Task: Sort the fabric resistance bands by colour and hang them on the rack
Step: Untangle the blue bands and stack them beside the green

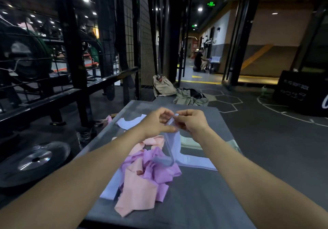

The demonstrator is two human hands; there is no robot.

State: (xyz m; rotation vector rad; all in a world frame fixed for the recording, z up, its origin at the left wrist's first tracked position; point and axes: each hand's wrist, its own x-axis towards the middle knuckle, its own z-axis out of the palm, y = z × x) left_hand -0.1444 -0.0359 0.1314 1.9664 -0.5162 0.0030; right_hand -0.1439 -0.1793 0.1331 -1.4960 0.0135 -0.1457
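- Both bare forearms reach forward, converging at the middle.
- Left hand [156,122] has fingers curled, pinching.
- Right hand [192,122] mirrors it, fingertips nearly touching.

Bands [147,172] heaped on table [204,202] — weight plate [35,159] left, prob. on floor.

Two bare forearms reach into the head view from the lower corners, with no sleeves, cuffs or gloves anywhere along them up to the frame edge. The left hand [156,122] and the right hand [192,122] are bare as well. No ring shows on the fingers [167,112], and no watch, strap or bracelet circles either wrist. The fingernails are too small and blurred to tell apart.
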